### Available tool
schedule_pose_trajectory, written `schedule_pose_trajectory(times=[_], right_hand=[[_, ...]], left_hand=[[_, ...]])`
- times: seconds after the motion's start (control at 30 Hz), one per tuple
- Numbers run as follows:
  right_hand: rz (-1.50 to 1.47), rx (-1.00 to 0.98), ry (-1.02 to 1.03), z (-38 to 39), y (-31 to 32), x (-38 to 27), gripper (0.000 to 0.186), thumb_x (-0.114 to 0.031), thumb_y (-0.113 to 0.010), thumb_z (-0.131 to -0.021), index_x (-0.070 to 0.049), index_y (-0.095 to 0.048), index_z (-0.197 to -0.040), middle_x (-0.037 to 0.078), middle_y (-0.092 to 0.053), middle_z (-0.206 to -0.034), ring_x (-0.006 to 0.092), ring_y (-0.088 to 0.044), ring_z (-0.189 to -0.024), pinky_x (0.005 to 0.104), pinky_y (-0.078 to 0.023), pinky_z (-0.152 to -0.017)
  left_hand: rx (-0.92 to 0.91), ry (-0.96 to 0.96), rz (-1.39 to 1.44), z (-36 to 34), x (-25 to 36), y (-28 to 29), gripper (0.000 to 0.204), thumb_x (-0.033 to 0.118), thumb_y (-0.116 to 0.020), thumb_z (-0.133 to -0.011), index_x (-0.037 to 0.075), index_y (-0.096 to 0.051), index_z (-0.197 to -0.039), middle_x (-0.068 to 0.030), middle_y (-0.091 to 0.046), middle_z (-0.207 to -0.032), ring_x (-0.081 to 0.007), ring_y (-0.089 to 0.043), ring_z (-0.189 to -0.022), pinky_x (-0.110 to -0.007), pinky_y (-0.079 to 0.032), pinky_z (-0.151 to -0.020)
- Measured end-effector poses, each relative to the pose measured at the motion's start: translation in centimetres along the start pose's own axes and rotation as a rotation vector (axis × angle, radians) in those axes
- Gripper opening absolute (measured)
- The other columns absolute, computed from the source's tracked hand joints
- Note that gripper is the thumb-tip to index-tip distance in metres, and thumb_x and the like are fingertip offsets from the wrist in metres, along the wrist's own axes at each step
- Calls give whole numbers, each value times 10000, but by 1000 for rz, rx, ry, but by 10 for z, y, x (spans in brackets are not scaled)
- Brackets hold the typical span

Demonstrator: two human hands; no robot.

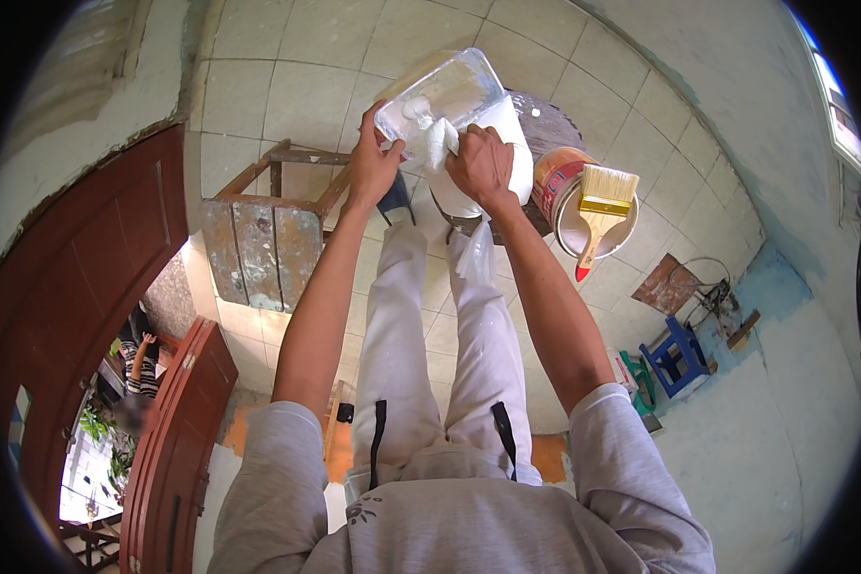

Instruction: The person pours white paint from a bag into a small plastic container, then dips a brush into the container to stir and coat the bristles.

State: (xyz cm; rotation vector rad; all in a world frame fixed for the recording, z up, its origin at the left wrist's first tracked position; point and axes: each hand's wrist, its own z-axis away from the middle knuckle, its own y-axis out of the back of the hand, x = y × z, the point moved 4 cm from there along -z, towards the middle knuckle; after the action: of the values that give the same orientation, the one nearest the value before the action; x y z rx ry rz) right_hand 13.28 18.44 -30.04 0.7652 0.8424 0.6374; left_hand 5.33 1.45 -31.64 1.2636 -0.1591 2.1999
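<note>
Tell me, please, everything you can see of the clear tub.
The tub is rectangular and open-topped, with rounded corners, apparently clear plastic. White smears and lumps mark its inside. Its open top faces the camera, slanting from near left to far right. The left hand grips its near-left end; the crumpled white bag overlaps its near edge.

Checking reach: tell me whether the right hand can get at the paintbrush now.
Probably yes: the paintbrush lies uncovered across the bucket, right of the right hand, though that hand is occupied at the white bag.
</note>
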Motion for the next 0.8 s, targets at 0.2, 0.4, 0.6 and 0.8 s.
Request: schedule_pose_trajectory(times=[0.2,0.4,0.6,0.8], right_hand=[[56,-16,-59,3,1,-4,185,-172,-693,-715,-31,-754,-818,104,-723,-979,312,-657,-996,526,-477,-816],[105,-141,-12,0,0,4,260,-244,-647,-766,-23,-752,-854,128,-716,-993,319,-655,-1034,540,-495,-805],[73,-220,110,0,-2,8,441,-392,-583,-869,-10,-743,-1021,166,-692,-1112,353,-648,-1059,578,-511,-849],[74,-255,187,0,-2,6,600,-500,-545,-887,13,-689,-1161,218,-671,-1144,396,-641,-1096,575,-520,-872]], left_hand=[[66,31,28,9,-8,-3,741,-43,-625,-906,141,-331,-1561,-189,-585,-1193,-258,-687,-1037,-370,-626,-763],[41,99,105,8,-10,-4,748,-67,-596,-902,156,-336,-1567,-175,-522,-1317,-280,-605,-1179,-374,-645,-876],[60,61,104,4,-11,-5,737,-96,-600,-891,136,-350,-1544,-160,-530,-1341,-263,-585,-1225,-361,-653,-834],[24,101,250,0,-11,-6,718,-124,-576,-894,133,-350,-1525,-146,-518,-1396,-252,-557,-1280,-362,-655,-854]])
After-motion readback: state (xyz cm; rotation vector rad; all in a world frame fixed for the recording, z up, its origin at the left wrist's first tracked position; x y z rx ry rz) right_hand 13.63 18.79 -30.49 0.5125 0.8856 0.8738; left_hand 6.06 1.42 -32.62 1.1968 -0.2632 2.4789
